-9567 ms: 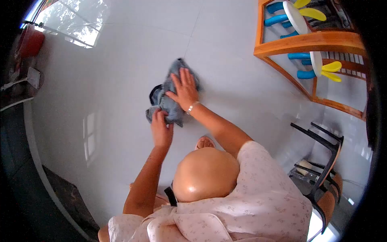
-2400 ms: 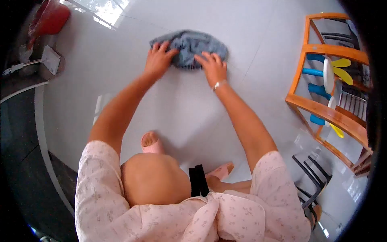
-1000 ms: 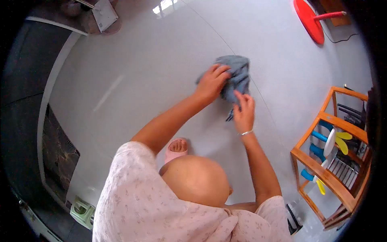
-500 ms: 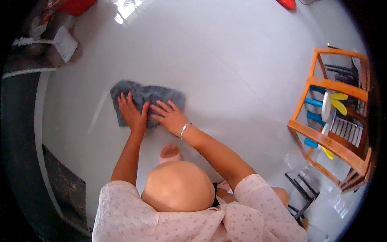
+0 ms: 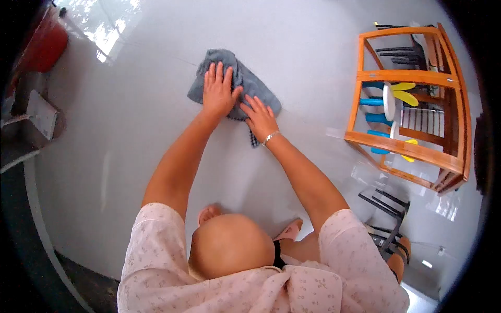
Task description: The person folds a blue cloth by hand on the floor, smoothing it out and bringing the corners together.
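Observation:
A grey cloth point(image 5: 261, 93) lies bunched and partly folded on the pale, shiny floor point(image 5: 302, 172). My left hand point(image 5: 219, 94) presses flat on its left part, fingers stretched forward and thumb out to the side. Beside it, my right hand point(image 5: 261, 117) rests on the cloth's lower right part with spread fingers; a silver bracelet circles that wrist. A checked edge of the cloth point(image 5: 253, 138) pokes out below the right hand. Neither hand grips the cloth; both lie on top of it.
To the right stands an orange wooden frame point(image 5: 404, 136) with blue, white and yellow pieces inside. A black metal rack or stool point(image 5: 389, 214) is below it. At the left are a red container point(image 5: 49, 47) and a dark cabinet point(image 5: 15, 219). My pink slipper point(image 5: 289, 229) is near the bottom.
Both hands have pushed the cloth forward and to the right across the floor. The cloth is turned and more folded, with a checked edge showing. The view has shifted too.

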{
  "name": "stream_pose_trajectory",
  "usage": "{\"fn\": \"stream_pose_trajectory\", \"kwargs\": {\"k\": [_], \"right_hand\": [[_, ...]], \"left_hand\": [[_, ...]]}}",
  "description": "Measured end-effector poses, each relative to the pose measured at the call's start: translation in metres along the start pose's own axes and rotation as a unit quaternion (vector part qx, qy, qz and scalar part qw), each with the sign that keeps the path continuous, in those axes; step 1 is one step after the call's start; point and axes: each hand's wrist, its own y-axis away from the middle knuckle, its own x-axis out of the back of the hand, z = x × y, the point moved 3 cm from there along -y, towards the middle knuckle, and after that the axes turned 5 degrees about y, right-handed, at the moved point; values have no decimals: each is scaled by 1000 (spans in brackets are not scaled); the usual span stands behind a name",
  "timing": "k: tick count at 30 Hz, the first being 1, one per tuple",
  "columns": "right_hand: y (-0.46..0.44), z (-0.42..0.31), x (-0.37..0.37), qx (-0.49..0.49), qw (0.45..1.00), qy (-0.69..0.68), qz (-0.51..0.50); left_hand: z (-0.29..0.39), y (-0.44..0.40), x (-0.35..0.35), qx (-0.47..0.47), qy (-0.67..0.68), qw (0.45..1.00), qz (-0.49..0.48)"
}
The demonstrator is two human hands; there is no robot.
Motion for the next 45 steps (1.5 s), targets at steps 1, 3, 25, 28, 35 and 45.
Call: {"fn": "stream_pose_trajectory", "kwargs": {"k": [1,3,25,28,35,45], "right_hand": [[10,7,-4,-11,999,25,-17],[28,15,-6,-30,999,35,-27],[-171,95,55,115,980,90,138],[-172,97,110,148,959,84,229],[-46,173,150,273,918,25,288],[143,333,-9,26,985,14,170]], "left_hand": [[8,9,-1,-26,7,999,-31],[18,28,0,-55,17,993,-98],[6,-96,-3,35,-147,984,-98],[24,-112,13,105,-35,993,-26],[143,-40,6,55,60,993,87],[260,99,-145,-11,99,970,-220]]}}
